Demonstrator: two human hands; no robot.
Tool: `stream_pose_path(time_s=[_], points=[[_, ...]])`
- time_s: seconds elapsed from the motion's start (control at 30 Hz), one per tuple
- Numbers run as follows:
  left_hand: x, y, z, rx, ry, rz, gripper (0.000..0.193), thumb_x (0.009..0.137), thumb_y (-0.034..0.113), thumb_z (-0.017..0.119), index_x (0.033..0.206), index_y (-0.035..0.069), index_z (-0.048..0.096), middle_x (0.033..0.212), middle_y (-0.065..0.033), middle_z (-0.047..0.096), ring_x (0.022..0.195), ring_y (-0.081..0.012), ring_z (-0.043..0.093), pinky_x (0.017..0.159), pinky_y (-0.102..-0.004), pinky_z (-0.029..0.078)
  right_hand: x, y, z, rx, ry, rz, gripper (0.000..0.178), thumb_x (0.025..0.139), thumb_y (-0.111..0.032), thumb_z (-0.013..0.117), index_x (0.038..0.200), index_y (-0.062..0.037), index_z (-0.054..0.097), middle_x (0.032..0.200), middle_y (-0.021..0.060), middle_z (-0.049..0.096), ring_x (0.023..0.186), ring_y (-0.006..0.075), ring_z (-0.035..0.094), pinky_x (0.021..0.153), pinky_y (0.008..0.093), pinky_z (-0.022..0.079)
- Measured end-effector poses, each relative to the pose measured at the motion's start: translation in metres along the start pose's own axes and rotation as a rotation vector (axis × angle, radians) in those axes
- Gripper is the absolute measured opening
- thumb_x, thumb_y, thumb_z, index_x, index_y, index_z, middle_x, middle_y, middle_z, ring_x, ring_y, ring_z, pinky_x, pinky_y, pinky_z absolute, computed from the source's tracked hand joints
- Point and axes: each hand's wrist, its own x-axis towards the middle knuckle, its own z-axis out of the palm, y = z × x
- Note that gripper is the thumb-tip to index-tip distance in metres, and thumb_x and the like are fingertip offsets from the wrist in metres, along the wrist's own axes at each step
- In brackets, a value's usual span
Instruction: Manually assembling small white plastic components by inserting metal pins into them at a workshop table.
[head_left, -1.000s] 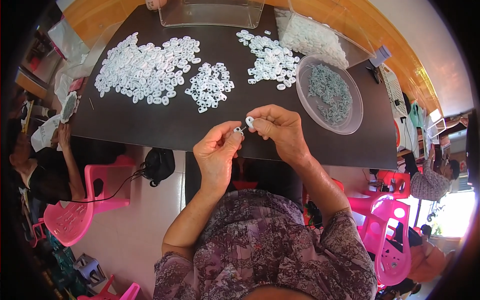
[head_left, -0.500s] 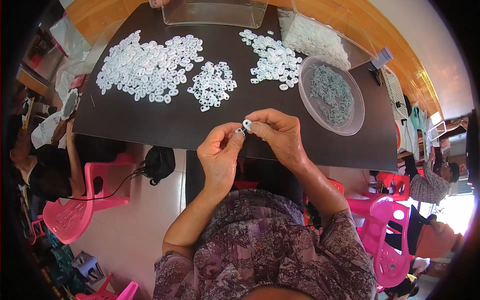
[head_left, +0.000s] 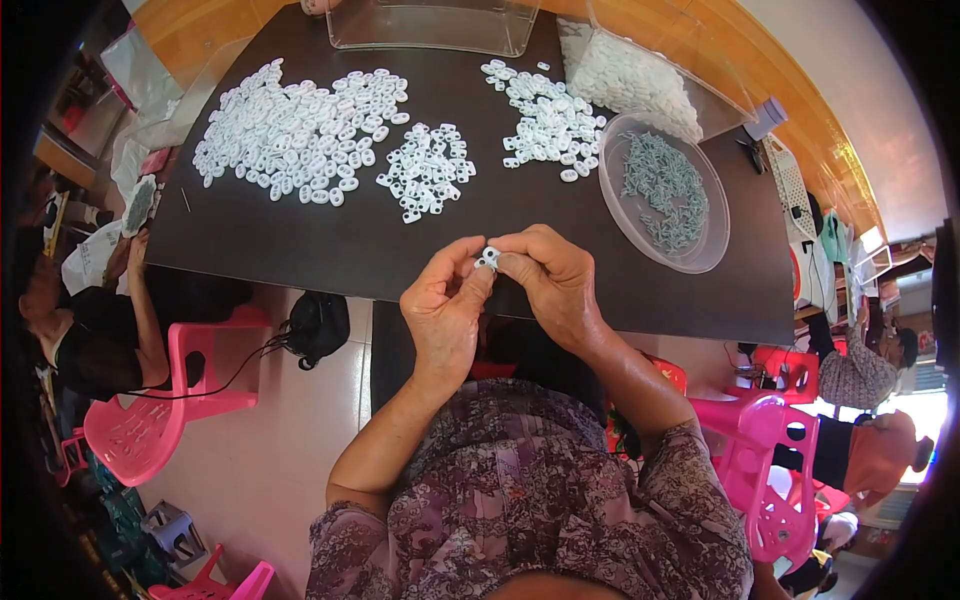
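My left hand (head_left: 442,310) and my right hand (head_left: 552,280) meet over the table's near edge, fingertips pinched together. Between them is a small white plastic piece with dark round holes (head_left: 488,258), gripped from both sides; the fingertips hide part of it. Just beyond my hands lies a small heap of white holed pieces (head_left: 428,172). Farther left spreads a large heap of white oval pieces (head_left: 290,135), and a third white heap (head_left: 552,125) lies beyond my right hand. To the right, a round clear tub (head_left: 722,225) holds many small grey-green, screw-like parts (head_left: 664,190).
The dark table (head_left: 300,240) carries a clear bin of white pieces (head_left: 640,85) at the far right and another clear bin (head_left: 430,45) at the far edge. A pink chair (head_left: 185,375) stands left, another pink chair (head_left: 770,480) right. People sit at both sides.
My hands have drawn together. The two white parts, seen slightly apart with a thin link between them earlier, now sit close together as one piece between my fingertips.
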Motion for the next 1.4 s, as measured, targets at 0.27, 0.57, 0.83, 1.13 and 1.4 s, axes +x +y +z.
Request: stream_pose_path(time_s=[0.27, 0.57, 0.83, 1.13, 1.4], points=[[-0.001, 0.001, 0.000, 0.007, -0.028, -0.093, 0.022, 0.087, 0.003, 0.058, 0.108, -0.003, 0.060, 0.077, -0.0018, 0.059, 0.064, -0.0061, 0.053, 0.053, -0.0170, 0.043, -0.002, -0.005, -0.006, -0.180, -0.058, -0.070, 0.014, 0.081, 0.003, 0.058, 0.093, 0.0001, 0.063, 0.078, 0.0076, 0.058, 0.072, 0.0167, 0.056, 0.065, 0.0273, 0.044], [0.001, -0.001, 0.005, -0.118, 0.006, -0.020, 0.021, 0.087, -0.001, 0.057, 0.106, -0.007, 0.059, 0.081, -0.0059, 0.063, 0.064, -0.0073, 0.054, 0.055, -0.0189, 0.044, -0.007, -0.015, -0.006, -0.273, -0.044, -0.180, 0.033, 0.073, 0.002, 0.066, 0.105, -0.0037, 0.062, 0.088, 0.0085, 0.059, 0.077, 0.0202, 0.055, 0.064, 0.0307, 0.047], [-0.003, 0.005, 0.011, -0.220, 0.043, -0.074, 0.018, 0.085, -0.003, 0.057, 0.102, -0.008, 0.061, 0.081, -0.0085, 0.064, 0.063, -0.0093, 0.055, 0.057, -0.0212, 0.046, -0.011, -0.007, -0.003, -0.326, 0.065, -0.277, 0.031, 0.067, -0.002, 0.066, 0.097, -0.0005, 0.063, 0.083, 0.0098, 0.059, 0.074, 0.0257, 0.053, 0.065, 0.0343, 0.045], [-0.003, 0.001, -0.001, -0.140, -0.052, -0.053, 0.018, 0.083, -0.002, 0.060, 0.100, -0.007, 0.062, 0.083, -0.0082, 0.064, 0.065, -0.0105, 0.056, 0.059, -0.0217, 0.047, -0.015, -0.011, -0.003, -0.236, 0.041, -0.191, 0.030, 0.068, 0.000, 0.068, 0.098, -0.0005, 0.063, 0.082, 0.0086, 0.059, 0.070, 0.0196, 0.054, 0.061, 0.0296, 0.045], [-0.008, 0.006, -0.004, -0.146, -0.058, -0.011, 0.020, 0.085, 0.001, 0.060, 0.104, -0.006, 0.062, 0.085, -0.0064, 0.063, 0.068, -0.0092, 0.055, 0.060, -0.0206, 0.046, -0.014, -0.022, 0.001, -0.182, 0.038, -0.176, 0.027, 0.068, 0.001, 0.067, 0.094, -0.0011, 0.060, 0.072, 0.0073, 0.059, 0.066, 0.0231, 0.053, 0.060, 0.0326, 0.044]])
